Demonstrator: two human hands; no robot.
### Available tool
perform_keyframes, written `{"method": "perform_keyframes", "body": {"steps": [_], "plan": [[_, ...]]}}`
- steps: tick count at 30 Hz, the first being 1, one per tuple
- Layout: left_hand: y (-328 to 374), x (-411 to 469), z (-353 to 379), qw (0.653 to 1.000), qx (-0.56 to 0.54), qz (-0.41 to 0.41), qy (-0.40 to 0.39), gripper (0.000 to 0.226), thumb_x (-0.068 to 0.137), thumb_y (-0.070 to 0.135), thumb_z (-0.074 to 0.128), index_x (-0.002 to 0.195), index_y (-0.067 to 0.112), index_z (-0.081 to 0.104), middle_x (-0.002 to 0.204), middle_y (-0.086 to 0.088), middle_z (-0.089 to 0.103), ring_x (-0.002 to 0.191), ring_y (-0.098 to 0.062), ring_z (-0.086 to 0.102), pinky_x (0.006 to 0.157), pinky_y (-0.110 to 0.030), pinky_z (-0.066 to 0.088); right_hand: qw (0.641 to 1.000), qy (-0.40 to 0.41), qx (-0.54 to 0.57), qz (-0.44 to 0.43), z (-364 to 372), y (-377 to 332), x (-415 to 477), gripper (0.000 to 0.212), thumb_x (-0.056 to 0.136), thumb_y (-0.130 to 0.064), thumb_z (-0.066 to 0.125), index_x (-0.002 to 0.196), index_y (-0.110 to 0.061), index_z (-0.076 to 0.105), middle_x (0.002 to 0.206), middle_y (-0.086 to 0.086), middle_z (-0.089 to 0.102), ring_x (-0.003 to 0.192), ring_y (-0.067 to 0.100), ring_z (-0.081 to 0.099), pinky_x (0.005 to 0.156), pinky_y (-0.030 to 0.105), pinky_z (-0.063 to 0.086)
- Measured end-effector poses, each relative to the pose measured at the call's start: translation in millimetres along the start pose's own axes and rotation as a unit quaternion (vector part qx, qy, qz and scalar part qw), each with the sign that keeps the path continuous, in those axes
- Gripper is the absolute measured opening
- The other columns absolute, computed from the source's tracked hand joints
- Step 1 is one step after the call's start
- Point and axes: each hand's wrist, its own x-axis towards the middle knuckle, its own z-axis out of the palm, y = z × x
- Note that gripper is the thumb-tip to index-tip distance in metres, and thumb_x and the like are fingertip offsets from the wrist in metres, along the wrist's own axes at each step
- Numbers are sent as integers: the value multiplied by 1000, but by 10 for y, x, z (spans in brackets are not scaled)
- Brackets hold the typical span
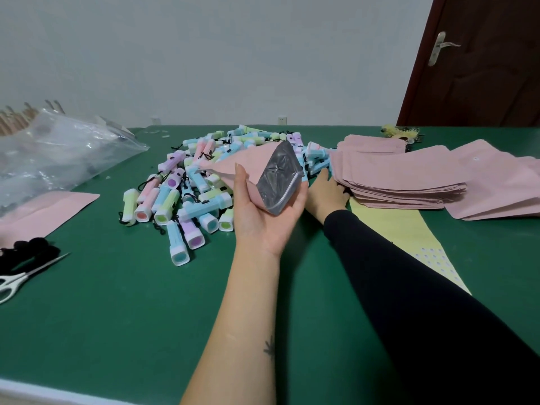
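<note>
My left hand point(263, 217), palm up, grips a pink pouch point(251, 166) with its mouth spread open, showing the silver lining. The thumb lies on one side and the fingers curl round the other. Behind it on the green table point(117, 302) lies a pile of small pastel flashlights point(198, 182) with black cords. My right hand point(327, 194), in a black sleeve, rests on the table with its fingers against the near left edge of a stack of flat pink pouches point(403, 176). The fingertips are partly hidden by the stack.
A crumpled clear plastic bag point(58, 150) lies at the far left, with a flat pink pouch point(43, 211) beside it. Scissors point(20, 280) and a black fuzzy bundle point(26, 255) sit at the left edge. A yellow sheet point(409, 238) lies under my right arm. A dark door point(482, 68) stands at the back right.
</note>
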Motion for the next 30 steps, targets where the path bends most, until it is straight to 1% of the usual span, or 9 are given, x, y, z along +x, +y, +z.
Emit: {"method": "perform_keyframes", "body": {"steps": [5,10,12,14,16,18,22,26,30], "plan": [[-15,21,-19,1000,1,0,-4,72,66,45,76,128,10,61,119,-18,69,109,-35,65,83,-50,57,995,-19,95,-28,-13,89,257,82,88,-28,62,152,-9,14,154,15,29,139,35,34,112,47,33],[-27,44,-14,1000,4,-7,-6,71,64,45,76,123,8,62,119,-18,69,110,-34,64,82,-49,58,988,-67,127,-66,8,145,441,58,87,-10,59,139,-8,34,125,16,54,116,33,54,101,45,45],[-15,65,-27,1000,3,-1,-9,73,64,46,76,126,9,62,120,-18,68,112,-35,63,81,-50,58,988,-68,95,-101,40,131,465,54,88,-12,54,140,-11,37,139,17,44,128,34,45,108,45,38],[1,79,-36,1000,-2,6,-16,75,63,45,76,126,9,61,123,-18,67,115,-35,62,85,-52,56,987,-77,50,-136,78,113,489,57,92,-15,49,146,-16,33,158,10,22,141,31,29,115,43,29],[15,86,-42,1000,-6,11,-25,74,62,45,77,123,7,63,123,-18,67,114,-35,62,87,-53,55,983,-88,33,-158,111,104,501,57,94,-18,47,148,-19,31,162,3,13,141,27,32,113,42,31],[24,87,-43,999,-3,15,-30,70,63,45,76,120,6,64,121,-19,67,108,-35,65,84,-51,56,982,-89,25,-167,142,71,483,57,94,-17,48,148,-18,31,162,3,14,139,27,35,112,41,34],[33,83,-45,999,-1,17,-31,72,63,46,77,121,5,63,122,-19,66,111,-36,64,83,-50,57,979,-103,-11,-173,184,-29,369,59,93,-16,46,149,-15,28,161,12,16,147,33,17,116,49,26],[7,65,-27,999,0,21,-45,78,58,45,78,123,6,62,125,-17,65,112,-35,63,83,-50,57,979,-90,-29,-181,116,-3,178,47,98,-13,46,143,0,38,153,23,28,140,39,30,115,43,27],[-17,59,-7,999,11,14,-47,79,65,47,74,132,7,58,129,-17,63,111,-34,63,81,-49,57,979,-107,-41,-167,-190,37,-104,38,95,-7,43,133,-2,49,144,25,34,136,41,32,108,38,31]]}}
